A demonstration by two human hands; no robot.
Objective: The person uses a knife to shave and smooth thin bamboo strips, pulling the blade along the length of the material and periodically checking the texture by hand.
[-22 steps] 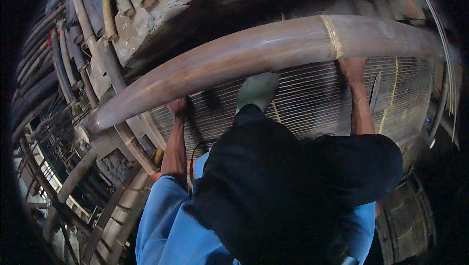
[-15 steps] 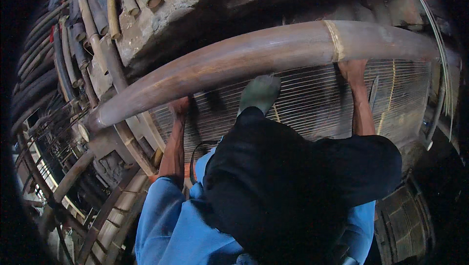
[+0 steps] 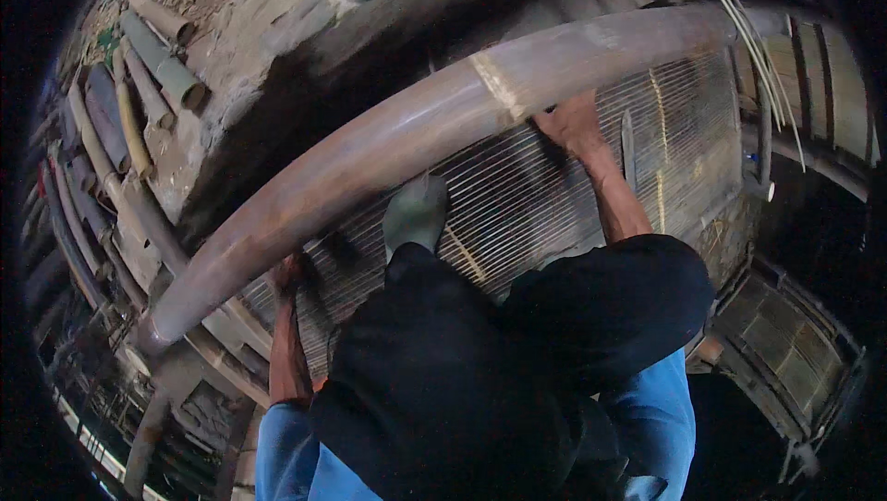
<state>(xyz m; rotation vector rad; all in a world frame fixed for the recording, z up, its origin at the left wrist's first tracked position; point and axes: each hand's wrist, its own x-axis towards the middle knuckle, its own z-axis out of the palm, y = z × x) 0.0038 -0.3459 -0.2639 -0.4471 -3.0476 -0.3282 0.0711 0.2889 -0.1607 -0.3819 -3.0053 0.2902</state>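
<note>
A thick brown bamboo pole (image 3: 370,150) with a pale node ring arches across the view, nearer to me than my hands. My right hand (image 3: 573,122) is at its lower edge, just right of the ring, its fingers hidden behind the pole. My left hand (image 3: 286,272) is at the lower edge near the pole's left end; it is dark, and its fingers are mostly hidden. I cannot tell whether either hand grips the pole. Beyond lies a panel of thin pale parallel slats (image 3: 517,191). My green boot (image 3: 414,214) is between my hands, its toe near the pole.
Cut bamboo lengths (image 3: 162,57) lie at the upper left beside a rough stone ledge (image 3: 277,48). Long thin strips (image 3: 739,16) hang across the pole's right end. A flat pointed piece (image 3: 628,150) is beside my right forearm. A framed woven panel (image 3: 776,344) stands lower right.
My view has turned, so the pole slants more steeply and its ring appears farther left. Both hands remain near the pole's lower edge; the right appears slightly farther from the ring.
</note>
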